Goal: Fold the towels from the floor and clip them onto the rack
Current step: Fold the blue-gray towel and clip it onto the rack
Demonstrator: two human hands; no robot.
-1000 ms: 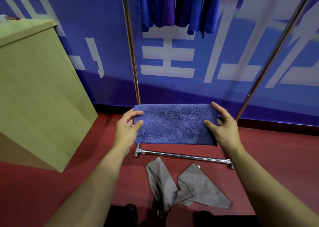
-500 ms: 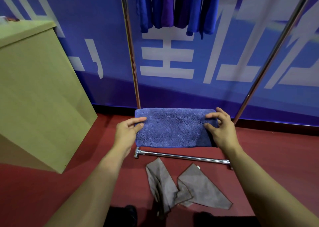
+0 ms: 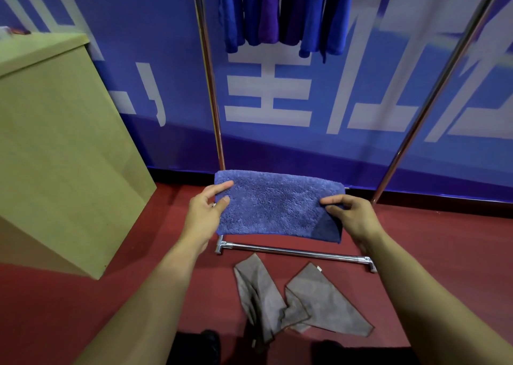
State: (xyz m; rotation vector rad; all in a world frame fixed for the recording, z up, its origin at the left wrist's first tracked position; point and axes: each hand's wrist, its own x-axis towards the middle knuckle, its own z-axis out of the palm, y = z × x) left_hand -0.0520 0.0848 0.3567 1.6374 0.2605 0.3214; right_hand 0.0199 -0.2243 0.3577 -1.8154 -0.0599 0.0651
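Spanning the whole background is a blue banner (image 3: 361, 142) with large white characters, cut off by the frame so that none can be read as a word; one blocky character sits at centre, behind the rack. In the middle of the frame a folded blue-violet terry towel (image 3: 272, 206) is held out flat as a long rectangle, above the floor. The left hand (image 3: 204, 215) grips its left short edge, thumb pressed on the top face and the forefinger laid along the upper corner, the other fingers hidden under the cloth. The right hand (image 3: 352, 217) pinches the right end, thumb and curled fingers closed on a layer near the lower right corner, where a darker triangle of the towel shows. Both bare forearms reach in from the bottom corners of the frame. Below the towel the chrome base bar of the metal clothes rack (image 3: 294, 252) lies across the dark red floor (image 3: 444, 239), and its two uprights rise to the top edge. At top centre several blue and purple towels (image 3: 283, 12) hang from the rack; their clips are out of view. At lower centre a crumpled grey cloth (image 3: 299, 301) lies on the floor, just in front of the base bar. A pale wooden cabinet (image 3: 55, 142) fills the left side.
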